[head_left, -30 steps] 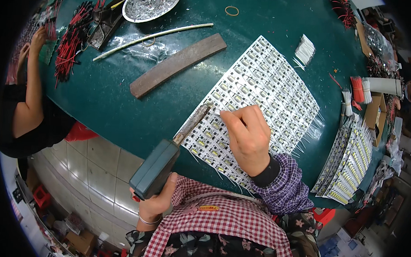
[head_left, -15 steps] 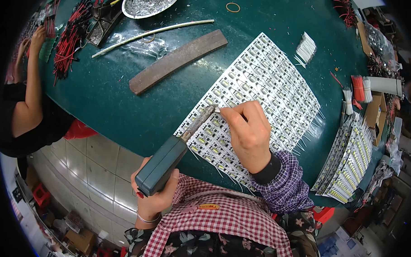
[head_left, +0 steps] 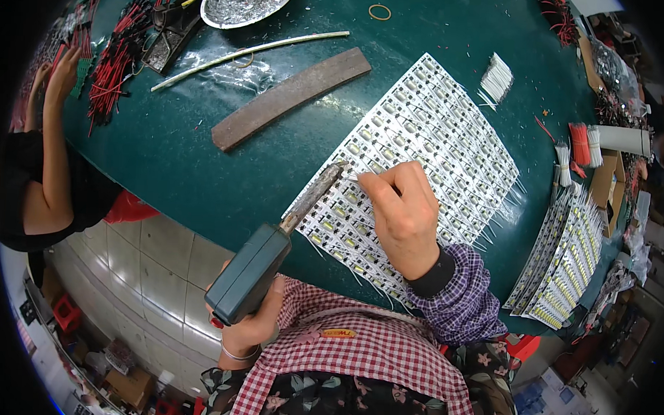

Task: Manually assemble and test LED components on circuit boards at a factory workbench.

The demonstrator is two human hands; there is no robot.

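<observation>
My left hand [head_left: 261, 321] is closed around the handle of a dark green soldering gun [head_left: 248, 275]. Its long, crusted metal tip [head_left: 319, 192] points up and to the right, over the left edge of a sheet of small white circuit boards [head_left: 440, 142]. Rows of yellowish LED chips cover these boards, and short white wires stick out along the lower and right edges. My right hand [head_left: 408, 221] rests above the sheet with thumb and forefinger pinched on a thin white wire [head_left: 353, 177], just right of the tip. The fingertips partly hide the wire.
A brown curved bar [head_left: 292, 98] and a pale rod [head_left: 250, 52] lie beyond the sheet. A foil-lined bowl [head_left: 245, 5] stands at the back. White wires [head_left: 497, 78] lie bundled at right, near stacked LED strips [head_left: 564, 259]. A co-worker's arm [head_left: 55, 139] is at far left.
The soldering gun has shifted left and slightly down with my left hand, its tip drawing away from my right fingertips. My right hand stays nearly still, pinching the wire.
</observation>
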